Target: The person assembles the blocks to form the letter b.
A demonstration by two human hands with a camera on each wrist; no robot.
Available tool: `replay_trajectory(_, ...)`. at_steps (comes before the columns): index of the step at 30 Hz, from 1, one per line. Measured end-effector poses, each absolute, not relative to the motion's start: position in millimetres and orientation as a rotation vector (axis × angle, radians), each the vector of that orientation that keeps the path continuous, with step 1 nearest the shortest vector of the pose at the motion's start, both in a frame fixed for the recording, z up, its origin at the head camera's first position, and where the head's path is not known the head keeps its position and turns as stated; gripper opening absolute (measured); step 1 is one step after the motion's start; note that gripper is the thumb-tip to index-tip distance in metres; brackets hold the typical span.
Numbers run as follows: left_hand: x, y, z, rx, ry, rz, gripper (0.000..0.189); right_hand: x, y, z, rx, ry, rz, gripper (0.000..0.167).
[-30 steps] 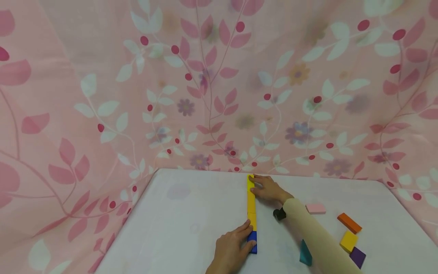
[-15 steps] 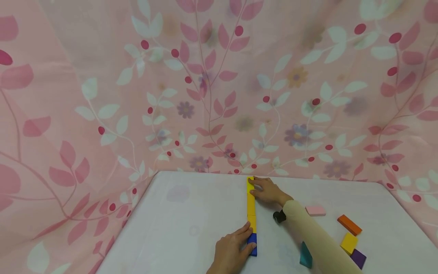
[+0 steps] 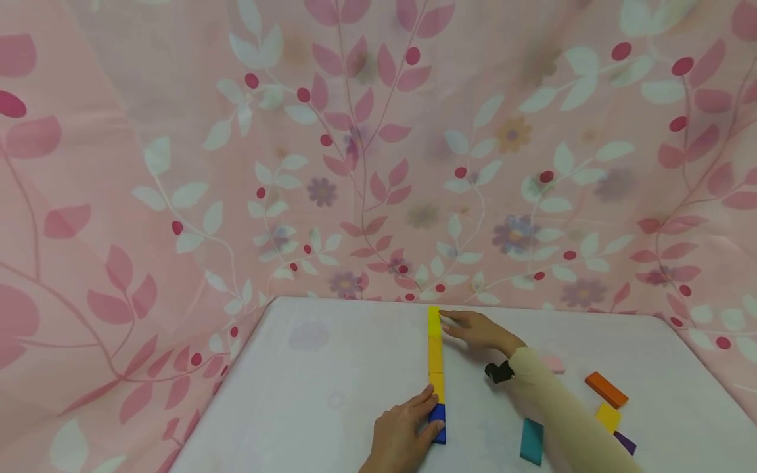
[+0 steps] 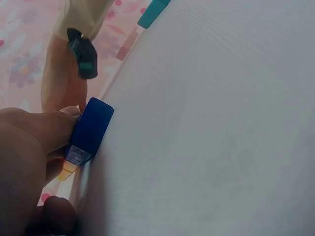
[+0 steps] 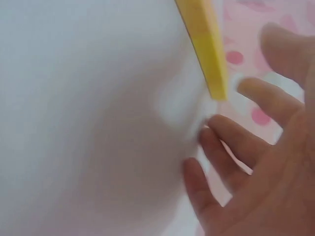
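A straight row of blocks runs away from me in the head view: a blue block (image 3: 437, 413) nearest, then a yellow block (image 3: 436, 381), a darker yellow block (image 3: 435, 355) and a bright yellow block (image 3: 434, 322) at the far end. My left hand (image 3: 399, 430) grips the blue block from the left, with fingertips also on the adjoining yellow one. In the left wrist view the blue block (image 4: 92, 127) shows its end face beside the thumb. Just right of the far end is my right hand (image 3: 480, 330), fingers spread; the right wrist view shows a gap between it and the yellow end (image 5: 211, 59).
On the white table (image 3: 331, 368), loose blocks lie to the right: teal (image 3: 531, 441), orange (image 3: 606, 390), yellow (image 3: 608, 418), purple (image 3: 625, 443) and pink (image 3: 554, 364). The right sleeve partly covers some of them. A floral curtain (image 3: 378, 164) hangs behind the table's far edge.
My right hand has let go of the far yellow block and drawn off a little to the right. The left hand keeps its hold, and the row looks unchanged.
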State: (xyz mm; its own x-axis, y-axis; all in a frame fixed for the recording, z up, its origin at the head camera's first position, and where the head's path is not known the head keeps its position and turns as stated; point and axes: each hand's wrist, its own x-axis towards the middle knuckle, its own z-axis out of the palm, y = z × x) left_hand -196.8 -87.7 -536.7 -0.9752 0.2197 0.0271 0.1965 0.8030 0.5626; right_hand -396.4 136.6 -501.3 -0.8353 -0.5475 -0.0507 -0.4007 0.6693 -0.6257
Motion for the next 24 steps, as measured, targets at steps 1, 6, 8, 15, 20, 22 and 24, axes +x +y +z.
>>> replay_trajectory(1,-197,-87,-537,0.338,2.946,0.911,0.052,-393,141,-499,-0.76,2.651,-0.894,0.058)
replay_trajectory(6,-197,-86,-538,0.338,2.96,0.903,0.051,-372,168,-487,-0.756,2.647,-0.803,0.052)
replay_trajectory(8,-196,-86,-539,0.339,2.965,0.903,0.051,-363,180,-483,-0.754,2.654,-0.766,0.052)
replay_trajectory(15,-195,-86,-540,0.354,2.981,0.92,0.05,-333,223,-476,-0.816,2.785,-0.671,0.058)
replay_trajectory(20,-195,-86,-540,0.342,2.968,0.93,0.051,-316,252,-473,-0.79,2.925,-0.583,0.059)
replay_trajectory(22,-196,-86,-540,0.338,2.968,0.924,0.051,-311,262,-473,-0.75,2.951,-0.555,0.06)
replay_trajectory(24,-196,-86,-540,0.33,2.967,0.926,0.051,-306,271,-474,-0.73,2.963,-0.532,0.06)
